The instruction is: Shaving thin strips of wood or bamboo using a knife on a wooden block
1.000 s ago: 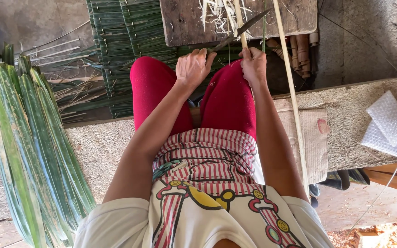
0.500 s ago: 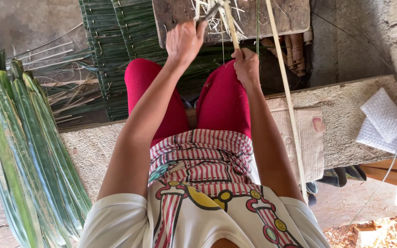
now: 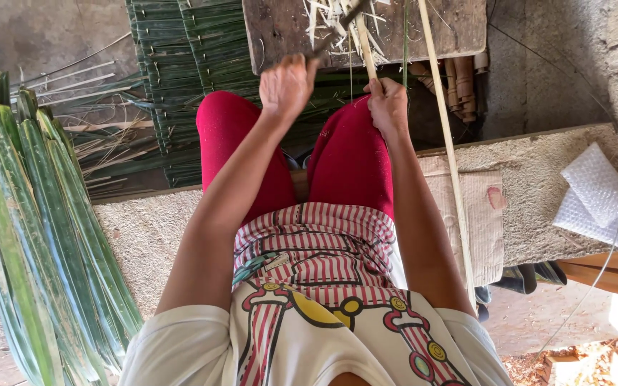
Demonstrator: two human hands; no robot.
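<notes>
Left hand (image 3: 287,86) closed in fist round dark knife handle (image 3: 330,39); blade laid against pale split cane strip (image 3: 361,46). Right hand (image 3: 388,106) closed round same strip, over red-clad knees. Strip end rested on weathered wooden board (image 3: 280,32), littered with pale shavings (image 3: 323,14). Long pale cane (image 3: 446,143) propped beside right arm. Green leaf bundle (image 3: 30,236) stacked at left; woven green mats (image 3: 173,64) beyond knees. No containers seen.

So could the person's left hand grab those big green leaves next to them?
Probably yes: the green leaves lie on that side with nothing between, but the left hand is closed on a knife handle.
</notes>
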